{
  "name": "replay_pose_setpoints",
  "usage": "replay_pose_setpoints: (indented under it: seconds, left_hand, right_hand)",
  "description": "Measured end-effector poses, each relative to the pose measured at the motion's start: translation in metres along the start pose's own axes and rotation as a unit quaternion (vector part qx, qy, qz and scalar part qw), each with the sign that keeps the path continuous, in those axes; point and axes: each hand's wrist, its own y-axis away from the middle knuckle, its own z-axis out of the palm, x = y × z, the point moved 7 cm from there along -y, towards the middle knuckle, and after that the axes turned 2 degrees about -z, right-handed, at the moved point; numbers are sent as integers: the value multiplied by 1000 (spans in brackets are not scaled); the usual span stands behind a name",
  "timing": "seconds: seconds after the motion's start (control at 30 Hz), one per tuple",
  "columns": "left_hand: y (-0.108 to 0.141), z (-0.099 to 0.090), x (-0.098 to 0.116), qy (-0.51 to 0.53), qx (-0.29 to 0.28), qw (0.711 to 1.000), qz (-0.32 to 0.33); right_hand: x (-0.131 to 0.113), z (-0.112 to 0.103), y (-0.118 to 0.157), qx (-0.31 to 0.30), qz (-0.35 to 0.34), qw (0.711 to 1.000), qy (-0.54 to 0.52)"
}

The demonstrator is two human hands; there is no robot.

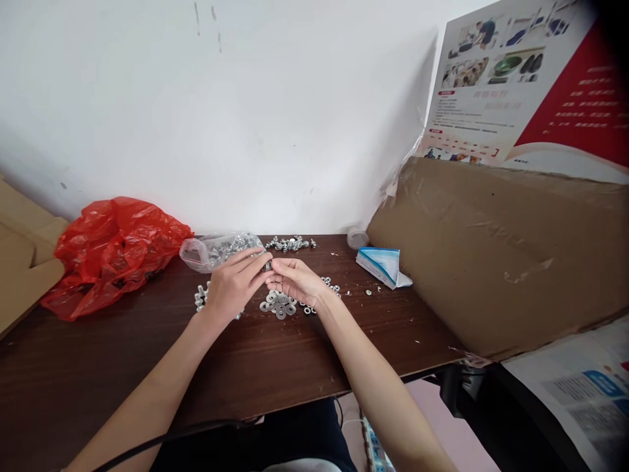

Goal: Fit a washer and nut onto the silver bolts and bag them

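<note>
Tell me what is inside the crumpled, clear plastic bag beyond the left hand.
Small silvery metal pieces show through the bag. The bare left hand covers part of its near side, so contents there, and any beneath the visible pieces, cannot be seen.

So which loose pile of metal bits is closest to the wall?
The pile of bolt-like pieces, at the back of the table. The flat washers and other loose piles lie nearer the front.

Bright, diffuse light whitens the wall (246, 118); a soft grey shadow borders the poster (476, 111) at upper right, where small print blurs and the corner blackens.
</note>
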Motion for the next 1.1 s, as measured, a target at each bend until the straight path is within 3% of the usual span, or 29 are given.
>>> replay_pose_setpoints:
  seconds: [0.3,0.43,0.53,0.63,0.77,0.9,1.0,1.1]
  left_hand:
    - [4,1,2,89,14,996,28]
    - [6,1,1,71,34,997,23]
    - [7,3,-1,52,28,998,14]
    - [7,9,-5,40,-23,999,7]
    - [8,19,-16,45,-112,992,-28]
    - [9,22,-22,48,-147,987,-44]
    - [9,22,-23,43,-154,986,-53]
    - [8,21,-21,38,-156,985,-58]
  right_hand:
    - [2,-3,0,-39,-8,997,64]
    - [-6,5,1,-70,-56,991,99]
    - [-14,7,4,-50,-97,982,154]
    - [-21,4,6,-18,-135,954,268]
    - [-24,-3,7,17,-157,871,465]
    - [-32,-17,3,33,-146,784,602]
    - [-48,-34,-4,44,-116,675,727]
    - [-57,-50,-12,3,-55,554,831]
